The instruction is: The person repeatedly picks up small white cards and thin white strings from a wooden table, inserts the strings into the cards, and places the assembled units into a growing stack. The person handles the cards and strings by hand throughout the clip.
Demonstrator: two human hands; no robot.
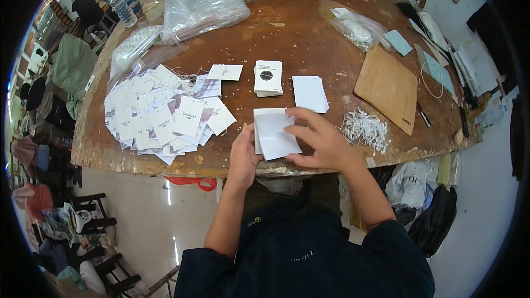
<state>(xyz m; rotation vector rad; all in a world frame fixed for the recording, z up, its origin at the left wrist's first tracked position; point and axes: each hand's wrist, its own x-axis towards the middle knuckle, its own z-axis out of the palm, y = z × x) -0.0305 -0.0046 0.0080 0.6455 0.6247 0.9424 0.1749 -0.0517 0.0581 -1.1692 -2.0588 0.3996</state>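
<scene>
While both hands grip it, the white card (pixel 276 135) looks light and bendable. Left hand (pixel 243 157) pinches its left edge; right hand (pixel 323 140) presses its right side, near the string pile (pixel 365 128).

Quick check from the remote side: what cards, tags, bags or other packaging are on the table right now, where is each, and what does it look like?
Card in hands: near edge, white rectangle, between left hand and right hand.
Spread card heap: left, white and grey-purple, strings attached.
Dot-printed stack: centre, white, dark round mark.
Plain stack: right of it, white.
String pile: right, white loops.
Clear plastic bags: far left, crumpled.
Small clear bag: far right, white contents.
</scene>
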